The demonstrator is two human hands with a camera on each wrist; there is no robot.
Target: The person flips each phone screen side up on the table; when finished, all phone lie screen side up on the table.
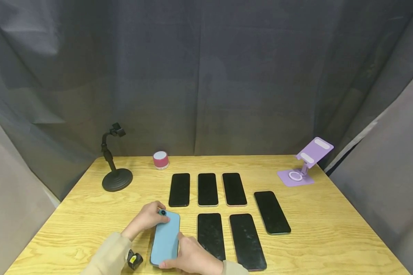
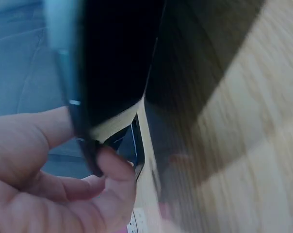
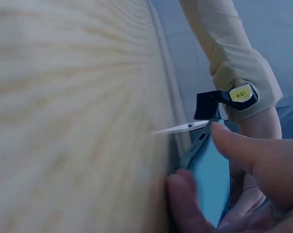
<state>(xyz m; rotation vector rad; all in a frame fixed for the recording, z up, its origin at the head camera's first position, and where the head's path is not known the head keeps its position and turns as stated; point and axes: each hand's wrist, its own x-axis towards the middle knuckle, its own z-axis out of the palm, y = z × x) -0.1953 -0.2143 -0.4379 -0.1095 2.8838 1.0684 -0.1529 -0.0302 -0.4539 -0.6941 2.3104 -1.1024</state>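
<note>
A light-blue smartphone (image 1: 166, 238) is held back side up by both hands at the front of the table. My left hand (image 1: 152, 216) pinches its upper end beside the camera lens. In the left wrist view the phone's dark screen (image 2: 120, 58) faces down, apart from the wood, with the thumb and a finger on its edge. My right hand (image 1: 192, 255) grips the lower right corner. The right wrist view shows the right thumb (image 3: 241, 145) on the blue back (image 3: 212, 179) and a finger at the underside, near the charging port.
Several black-screened phones lie face up in two rough rows, including one (image 1: 210, 235) just right of my right hand and another (image 1: 272, 212) farther right. A black gooseneck stand (image 1: 117, 180), a pink round speaker (image 1: 160, 160) and a purple phone stand (image 1: 314, 152) stand behind.
</note>
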